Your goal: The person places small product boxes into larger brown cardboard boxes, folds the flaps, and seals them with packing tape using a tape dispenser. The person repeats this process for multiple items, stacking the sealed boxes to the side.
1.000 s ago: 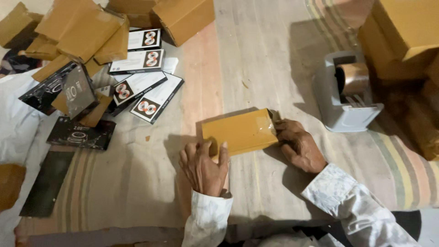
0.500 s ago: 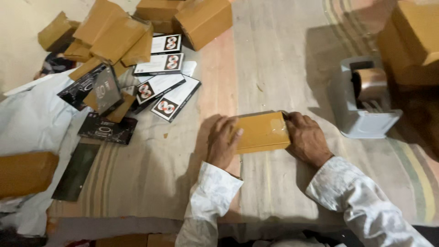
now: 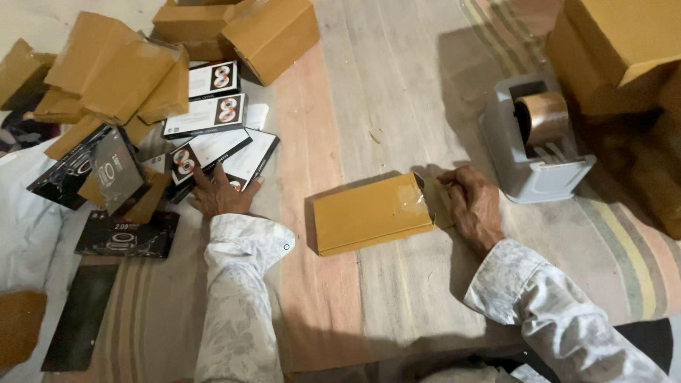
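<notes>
The right hand (image 3: 474,207) rests on the mat (image 3: 397,92) at the right end of a flat brown box (image 3: 371,213), fingers curled loosely around the box's open end flap; whether it pinches the flap or only touches it cannot be told. The box lies near the middle, a strip of clear tape shining on its right part. The left hand (image 3: 221,193) is well left of the box, spread flat and open, palm down on the nearest of the white cards (image 3: 225,111) that fan out on the mat; it grips nothing.

Just right of the right hand stands a grey tape dispenser (image 3: 533,152) with a brown roll in it. Right of that, a stack of brown boxes (image 3: 624,50) fills the far right corner. Left of the cards lie black packets (image 3: 126,234), and beyond them, far left, a loose heap of folded cartons (image 3: 113,71). One more closed carton (image 3: 269,35) sits far, above the cards.
</notes>
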